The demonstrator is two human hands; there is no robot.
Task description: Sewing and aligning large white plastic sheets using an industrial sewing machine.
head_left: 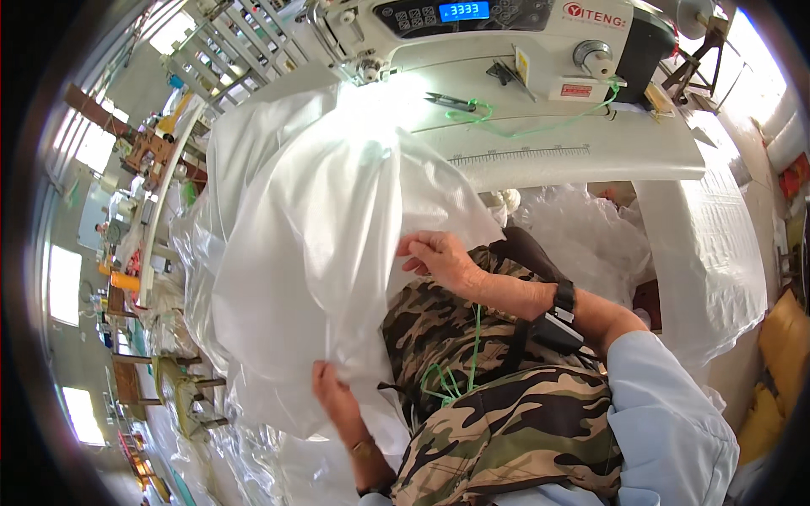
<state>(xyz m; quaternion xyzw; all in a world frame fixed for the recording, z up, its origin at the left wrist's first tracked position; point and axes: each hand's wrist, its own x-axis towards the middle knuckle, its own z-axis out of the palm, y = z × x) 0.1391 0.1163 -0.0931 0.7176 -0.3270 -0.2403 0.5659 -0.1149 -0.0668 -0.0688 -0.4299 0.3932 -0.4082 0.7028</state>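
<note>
A large white woven sheet (278, 253) hangs in folds from the sewing machine's needle area (369, 72), where bright lamp glare hides the stitching point. My left hand (336, 396) is low on the sheet, its fingers closed on a fold. Higher and to the right, my right hand (440, 260) is curled with its fingertips at the sheet's edge, seemingly pinching it. Part of the sheet lies against my camouflage apron (498, 422). Green thread (447, 384) lies across the apron.
Thread snips (451, 102) and a green strand lie on the machine bed (582, 139), beside a printed ruler scale. Clear plastic film (582, 240) bunches under the table. White sheeting (704, 261) drapes at the right. A metal rack (228, 55) stands at the back left, a stool (177, 392) at left.
</note>
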